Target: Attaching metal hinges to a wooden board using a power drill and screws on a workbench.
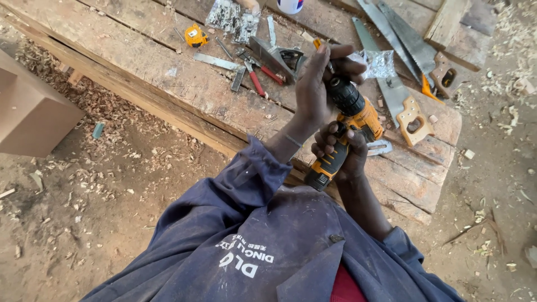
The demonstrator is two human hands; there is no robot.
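The right hand (342,150) was clenched round the grip of a yellow-and-black cordless drill (348,126), held up over the near edge of the table (168,72); the left hand (320,84) was wrapped about the black chuck (344,95) at the drill's front end, fingers curled over its tip. With fingers closed on the chuck and a finger of the other hand lying near the trigger, a chance squeeze could have spun the chuck inside the palm and twisted or pinched the skin; a loose bit could also have dropped among the shavings on the dirt floor (84,184). The drill hung in mid-air, touching nothing but the two hands, so a slackened grip would have let it fall on the planks. Just beyond the hands lay several handsaws (391,84) with teeth exposed, red-handled pliers (260,75), a metal plane (279,56), a yellow tape measure (196,35) and clear packets of small hardware (232,17); a careless reach might have met a blade.

Whether a bit sat in the chuck could not be made out, the left hand covering it; the trigger was hidden too; a white container (291,4) was cut off at the top edge.
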